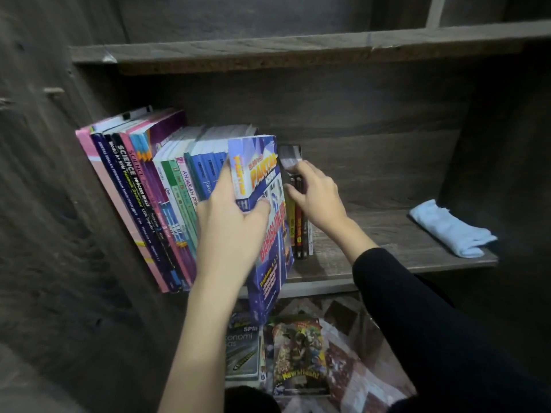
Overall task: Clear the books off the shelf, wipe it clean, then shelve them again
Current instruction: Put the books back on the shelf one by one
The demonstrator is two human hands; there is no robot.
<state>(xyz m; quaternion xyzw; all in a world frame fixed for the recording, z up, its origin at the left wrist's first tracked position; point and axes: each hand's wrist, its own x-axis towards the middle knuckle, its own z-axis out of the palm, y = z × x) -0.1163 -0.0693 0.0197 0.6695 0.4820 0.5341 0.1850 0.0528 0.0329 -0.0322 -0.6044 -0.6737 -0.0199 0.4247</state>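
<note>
Fingers round thick blue-purple book

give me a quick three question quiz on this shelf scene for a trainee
1. True or false: the blue cloth lies on the same shelf as the standing books.
2. Which hand grips the tilted blue book? A) left hand B) right hand C) neither
3. Fill in: the slim books that the right hand holds stand to the ___ of the blue book.
Key: 1 true; 2 A; 3 right.
</note>
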